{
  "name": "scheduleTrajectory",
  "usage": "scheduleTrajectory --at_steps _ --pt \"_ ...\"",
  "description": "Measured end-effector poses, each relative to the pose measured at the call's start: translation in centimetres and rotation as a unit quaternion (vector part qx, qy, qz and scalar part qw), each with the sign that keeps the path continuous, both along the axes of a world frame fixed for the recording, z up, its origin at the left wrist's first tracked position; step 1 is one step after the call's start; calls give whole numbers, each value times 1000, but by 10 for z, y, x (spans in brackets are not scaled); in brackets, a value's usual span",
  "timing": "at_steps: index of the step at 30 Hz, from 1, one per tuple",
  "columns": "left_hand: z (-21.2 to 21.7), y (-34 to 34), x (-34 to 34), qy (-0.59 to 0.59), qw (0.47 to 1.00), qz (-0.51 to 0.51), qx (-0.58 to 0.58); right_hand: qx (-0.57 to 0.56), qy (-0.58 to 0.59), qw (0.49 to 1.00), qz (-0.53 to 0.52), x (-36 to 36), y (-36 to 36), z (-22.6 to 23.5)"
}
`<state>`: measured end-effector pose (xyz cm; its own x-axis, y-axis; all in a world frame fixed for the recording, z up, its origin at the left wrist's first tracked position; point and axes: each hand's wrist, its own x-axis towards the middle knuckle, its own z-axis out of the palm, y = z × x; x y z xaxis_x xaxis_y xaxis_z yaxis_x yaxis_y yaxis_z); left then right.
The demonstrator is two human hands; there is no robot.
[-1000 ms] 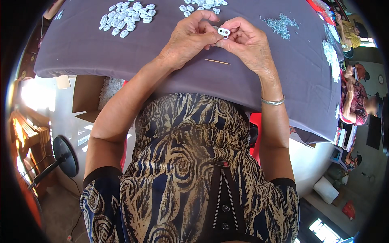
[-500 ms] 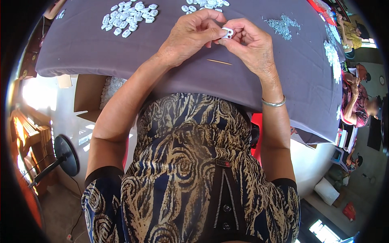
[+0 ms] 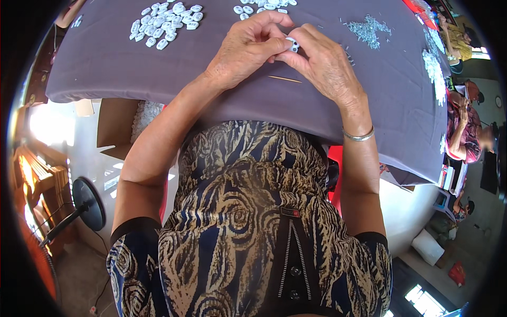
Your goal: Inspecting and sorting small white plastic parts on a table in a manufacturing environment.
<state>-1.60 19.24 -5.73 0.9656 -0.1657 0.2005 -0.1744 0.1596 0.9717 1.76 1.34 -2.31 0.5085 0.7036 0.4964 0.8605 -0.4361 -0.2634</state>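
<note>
Between the fingertips of both hands is a small white plastic piece [image 3: 293, 45] with two dark holes. My left hand [image 3: 240, 53] pinches it from the left with thumb and forefinger. My right hand [image 3: 330, 66] closes on it from the other side, its back turned up and its curled fingers partly hidden. A wooden toothpick [image 3: 285, 79] lies on the cloth just below the hands. Beyond my right hand is a heap of small silvery metal pins [image 3: 368, 33], and a few loose ones show beside its knuckles.
A dark cloth covers the table [image 3: 116, 68]. One pile of white pieces [image 3: 168, 24] lies far left, another [image 3: 266, 6] at the far middle. An open cardboard box [image 3: 113, 124] stands under the left edge. A fan [image 3: 87, 203] is lower left. Other people sit along the right side.
My right hand has rolled over so that its back faces up, and it covers more of the white piece. The left hand holds nearly the same place.
</note>
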Motion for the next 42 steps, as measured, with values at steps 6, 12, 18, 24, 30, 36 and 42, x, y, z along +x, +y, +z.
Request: scheduleTrajectory --at_steps 6,12,18,24,30,36,42 --pt "-3 -1 -2 9 999 -17 -44 -35 36 999 -19 -3 6 -11" --pt "-3 -6 -5 36 997 -6 -75 -37 66 997 -25 -2 7 -20" --pt "-18 1 7 69 994 -13 -84 -47 58 997 -23 0 11 -22" --pt "1 5 4 -7 998 55 -2 -10 50 996 -73 1 7 -14" --pt "20 45 12 -138 871 297 367 106 161 956 -222 26 -21 -15" --pt "23 65 16 -290 757 412 416 45 126 982 -134 30 -24 -22" --pt "20 41 13 -220 852 377 289 -4 112 988 -105 24 -11 -33"
